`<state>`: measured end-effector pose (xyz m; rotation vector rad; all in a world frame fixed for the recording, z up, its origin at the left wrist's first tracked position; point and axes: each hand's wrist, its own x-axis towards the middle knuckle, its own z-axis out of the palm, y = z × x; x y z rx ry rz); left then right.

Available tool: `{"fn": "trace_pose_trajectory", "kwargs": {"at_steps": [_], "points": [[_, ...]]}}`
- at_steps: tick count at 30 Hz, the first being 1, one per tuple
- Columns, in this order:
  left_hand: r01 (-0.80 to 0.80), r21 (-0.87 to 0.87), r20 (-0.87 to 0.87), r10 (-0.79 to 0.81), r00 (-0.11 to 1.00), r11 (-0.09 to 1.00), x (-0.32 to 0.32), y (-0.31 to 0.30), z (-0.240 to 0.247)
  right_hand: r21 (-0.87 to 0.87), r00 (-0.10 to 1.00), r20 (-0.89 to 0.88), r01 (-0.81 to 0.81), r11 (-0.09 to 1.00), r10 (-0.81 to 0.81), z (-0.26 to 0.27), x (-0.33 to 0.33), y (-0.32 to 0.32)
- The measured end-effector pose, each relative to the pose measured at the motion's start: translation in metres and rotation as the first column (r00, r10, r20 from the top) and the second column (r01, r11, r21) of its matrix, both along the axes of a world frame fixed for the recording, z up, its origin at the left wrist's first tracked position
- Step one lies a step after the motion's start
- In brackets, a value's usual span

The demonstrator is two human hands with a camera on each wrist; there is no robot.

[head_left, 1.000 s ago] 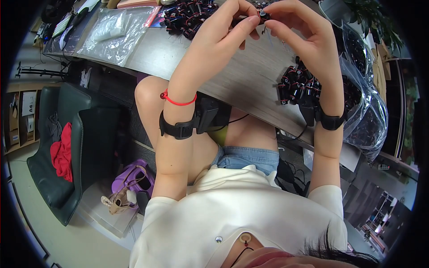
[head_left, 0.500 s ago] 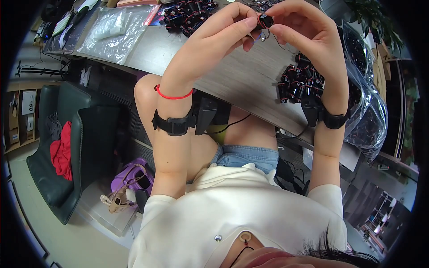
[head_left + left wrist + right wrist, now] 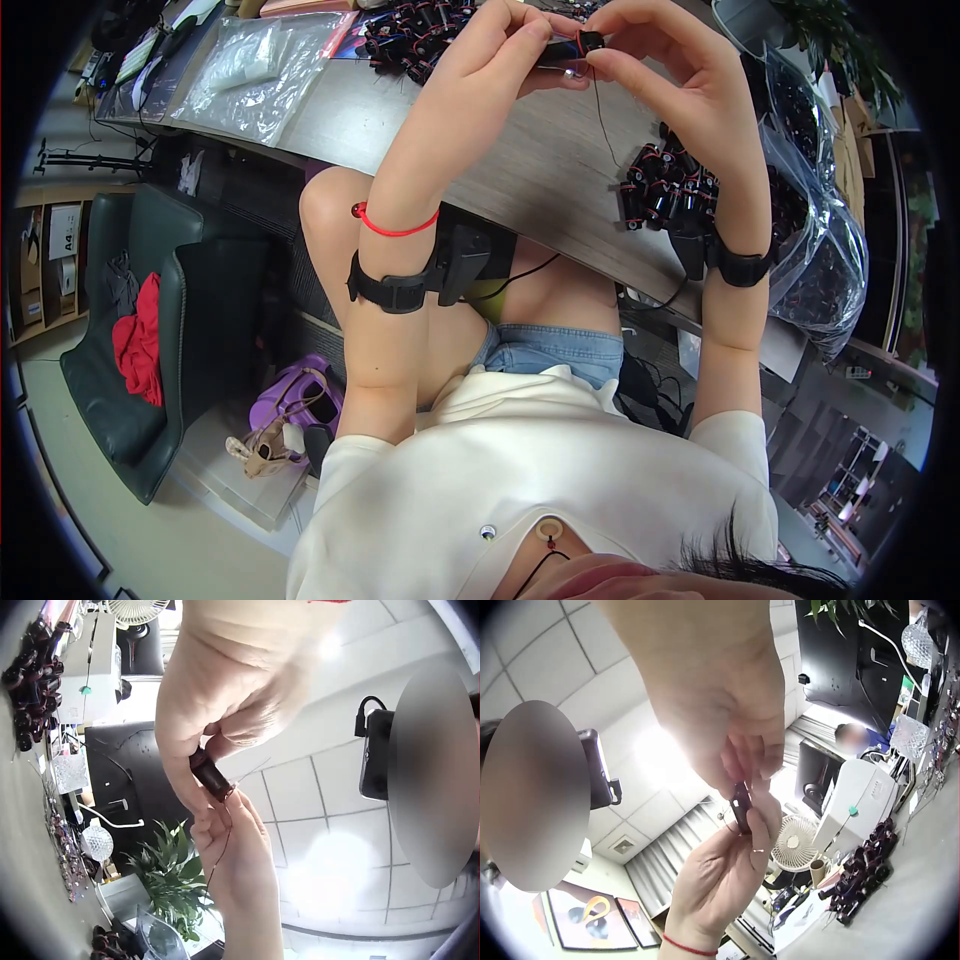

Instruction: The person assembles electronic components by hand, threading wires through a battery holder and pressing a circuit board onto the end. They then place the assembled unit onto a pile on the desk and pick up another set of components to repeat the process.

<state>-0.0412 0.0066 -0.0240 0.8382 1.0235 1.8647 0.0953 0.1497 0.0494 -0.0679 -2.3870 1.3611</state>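
Observation:
My left hand (image 3: 478, 95) holds a small dark cylinder (image 3: 565, 50) between thumb and fingers at the table's far side. My right hand (image 3: 690, 85) pinches at the cylinder's red-ringed end. From that end a thin dark wire (image 3: 602, 115) hangs toward the table. In the left wrist view the dark cylinder (image 3: 212, 778) sits tilted between the two hands, with the right fingertips at its lower end. The right wrist view shows the cylinder (image 3: 741, 810) too, partly hidden by fingers.
Piles of similar cylinders lie at the right (image 3: 665, 185) and the far left (image 3: 415, 35) of the grey table (image 3: 520, 180). A clear plastic bag (image 3: 240, 70) lies at left, and a filled bag (image 3: 820, 250) stands at right. Loose beads (image 3: 71, 855) are spread farther back.
The left hand has shifted slightly left, and more of the cylinder's length shows between the hands. The thin wire now hangs down visibly toward the right pile.

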Motion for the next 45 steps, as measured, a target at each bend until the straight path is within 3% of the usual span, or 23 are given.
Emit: {"fn": "trace_pose_trajectory", "kwargs": {"at_steps": [2,5,6,7,8,9,14,15,16,17,22,26,27,29,30,32,33,34,37,38,41,42,45], "points": [[-0.016,0.009,0.004,0.016,1.000,1.000,0.002,0.000,0.002,-0.011,1.000,0.002,0.015,1.000,-0.015,-0.003,0.000,0.002],[-0.293,0.191,-0.284,0.339,0.897,0.937,0.007,0.000,0.010,-0.148,0.992,-0.102,0.054,0.988,-0.070,-0.008,0.001,0.004],[-0.294,0.193,-0.285,0.340,0.896,0.936,0.009,-0.001,0.016,-0.146,0.992,-0.103,0.053,0.988,-0.069,-0.019,-0.009,0.009],[-0.262,0.177,-0.315,0.307,0.898,0.949,0.012,-0.003,0.023,-0.230,0.912,-0.385,-0.247,0.941,0.145,-0.039,-0.029,0.021],[-0.231,0.160,-0.344,0.274,0.898,0.960,0.016,-0.004,0.029,-0.219,0.706,-0.645,-0.536,0.815,0.291,-0.055,-0.050,0.028],[-0.200,0.142,-0.372,0.239,0.897,0.970,0.017,-0.005,0.031,-0.113,0.409,-0.844,-0.768,0.630,0.347,-0.067,-0.060,0.035],[-0.321,0.080,-0.286,0.331,0.899,0.944,0.013,0.005,0.005,-0.196,0.394,-0.900,-0.745,0.638,0.184,-0.046,-0.051,0.015],[-0.309,0.076,-0.116,0.316,0.942,0.948,0.012,0.008,0.002,-0.067,0.585,-0.779,-0.433,0.899,0.224,-0.029,-0.031,0.004],[-0.296,0.074,0.057,0.292,0.955,0.952,0.010,0.011,-0.001,0.154,0.753,-0.638,-0.079,0.985,0.160,-0.011,-0.012,-0.008],[-0.283,0.075,0.230,0.259,0.938,0.956,0.010,0.012,-0.002,0.415,0.862,-0.507,0.240,0.878,0.005,-0.002,-0.002,-0.015],[-0.186,0.105,0.392,0.131,0.911,0.977,0.017,0.014,-0.003,0.352,0.894,-0.447,0.143,0.925,0.032,0.001,0.004,-0.020],[-0.140,0.148,0.117,0.123,0.985,0.979,0.023,0.014,0.001,0.364,0.899,-0.435,0.122,0.923,0.053,-0.005,-0.009,-0.015],[-0.099,0.201,0.185,0.062,0.981,0.975,0.020,0.015,-0.004,0.312,0.694,-0.680,-0.016,0.950,0.235,-0.023,-0.040,-0.006],[-0.031,0.311,0.307,-0.070,0.949,0.950,0.014,0.016,-0.010,0.336,0.030,-0.932,-0.304,0.891,0.362,-0.047,-0.086,0.006],[-0.031,0.310,0.307,-0.069,0.949,0.950,0.014,0.016,-0.010,0.336,0.029,-0.932,-0.304,0.891,0.361,-0.045,-0.072,0.008],[-0.014,0.282,0.292,-0.072,0.954,0.959,0.016,0.017,-0.009,0.405,0.676,-0.668,-0.023,0.914,0.312,-0.032,-0.010,0.015],[-0.005,0.268,0.286,-0.075,0.955,0.963,0.016,0.017,-0.009,0.492,0.890,-0.430,0.089,0.866,0.153,-0.025,0.007,0.012],[-0.003,0.269,0.286,-0.077,0.955,0.963,0.017,0.017,-0.008,0.492,0.890,-0.430,0.090,0.866,0.151,-0.022,0.010,0.004],[-0.103,0.155,0.059,0.095,0.994,0.983,0.023,0.016,-0.001,0.003,0.752,-0.634,0.236,0.972,-0.181,-0.007,-0.001,-0.024],[-0.101,0.159,0.060,0.093,0.994,0.982,0.022,0.016,0.000,0.007,0.752,-0.634,0.239,0.971,-0.180,-0.004,0.000,-0.022],[-0.335,0.148,-0.382,0.366,0.848,0.931,0.014,0.009,0.005,0.175,0.715,-0.656,0.456,0.873,-0.242,0.000,0.000,-0.016],[-0.337,0.146,-0.383,0.367,0.848,0.930,0.013,0.006,0.010,0.173,0.716,-0.655,0.454,0.874,-0.242,0.001,0.000,-0.016],[-0.580,0.316,-0.702,0.596,0.390,0.751,0.021,-0.008,0.038,0.485,0.831,-0.525,0.469,0.738,-0.183,0.003,0.003,-0.020]]}}
